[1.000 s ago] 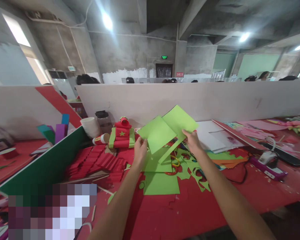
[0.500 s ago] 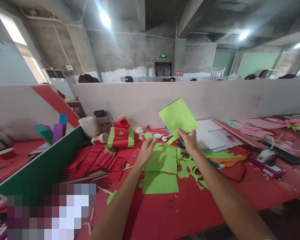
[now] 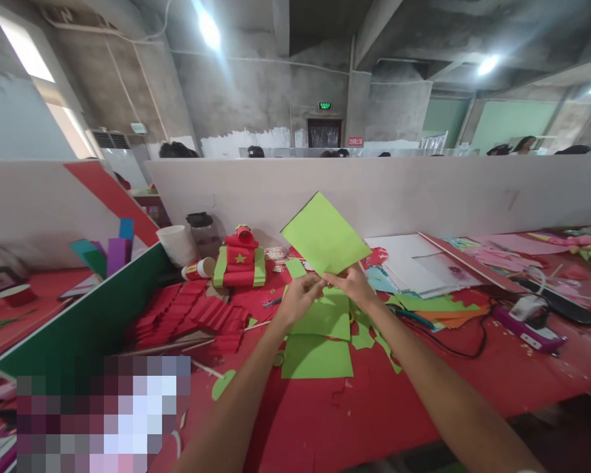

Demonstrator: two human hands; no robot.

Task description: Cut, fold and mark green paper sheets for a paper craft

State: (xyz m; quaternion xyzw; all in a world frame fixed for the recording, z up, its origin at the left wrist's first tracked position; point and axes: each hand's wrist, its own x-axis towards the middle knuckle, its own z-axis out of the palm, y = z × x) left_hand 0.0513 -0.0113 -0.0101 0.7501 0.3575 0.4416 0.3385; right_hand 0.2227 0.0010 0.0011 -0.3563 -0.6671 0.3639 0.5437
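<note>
- A green board (image 3: 86,325) is leaning along the left side of the red tabletop (image 3: 374,420), with purple and blue paper blocks (image 3: 115,249) standing behind it.
- A white paper cup (image 3: 176,245) is sitting near the partition, and a dark-lidded jar (image 3: 200,231) is standing just beside it.
- Red folded paper strips (image 3: 192,315) are lying in a heap between the board and the hands.
- A red and green paper model with a star (image 3: 240,259) is standing upright behind the strips.
- The left hand (image 3: 298,301) is pinching the lower corner of a light green paper sheet (image 3: 325,235), its fingers closed on the edge.
- The sheet is being held above the tabletop, tilted up and away toward the partition, in the middle of the view.
- The right hand (image 3: 355,284) is gripping the same corner, fingers closed on it and touching the left hand's fingertips.
- More green sheets (image 3: 318,341) are lying flat under the hands, with green offcuts (image 3: 374,332) beside them.
- White card sheets (image 3: 414,263) are lying further right.
- A purple device with a cable (image 3: 529,328) is resting near the right edge.
</note>
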